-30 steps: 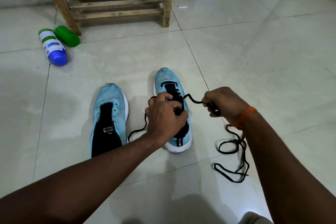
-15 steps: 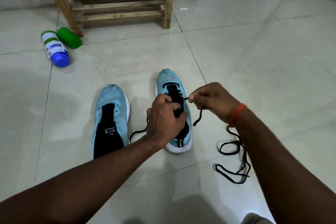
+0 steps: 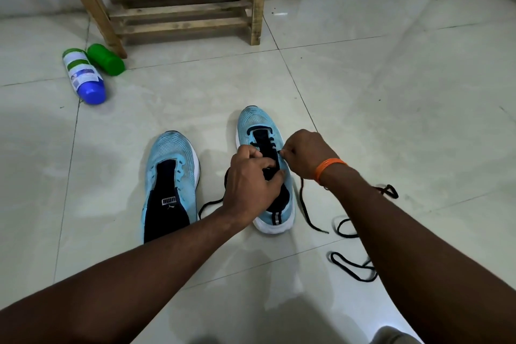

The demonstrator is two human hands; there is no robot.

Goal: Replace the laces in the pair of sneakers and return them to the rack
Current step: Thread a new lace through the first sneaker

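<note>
My left hand [image 3: 251, 180] grips the right sneaker [image 3: 255, 123] across its tongue, fingers curled over the opening. My right hand [image 3: 305, 155] pinches the tip of the black lace [image 3: 303, 201] against an eyelet on the sneaker's right edge. The sneaker stands on the floor [image 3: 391, 92] close in front of me, toe pointing away. The left sneaker [image 3: 170, 153] sits just beside it, with no lace that I can see.

My own fingers cover the eyelet, so I could miss it, or skip one and spoil the pattern. If I pull too hard, the lace's other end, trailing out to the left under my left hand, might slip back and leave the ends uneven. The free length hangs near a loose lace [image 3: 351, 262] lying by my right forearm, and the two could tangle.

The floor is glossy pale tile, likely slippery, so the sneaker may slide if I ease my grip. The wooden rack [image 3: 181, 11] stands far off by the wall. Beside its left leg lie a blue-capped bottle [image 3: 83, 75] and a green bottle [image 3: 106, 60].
</note>
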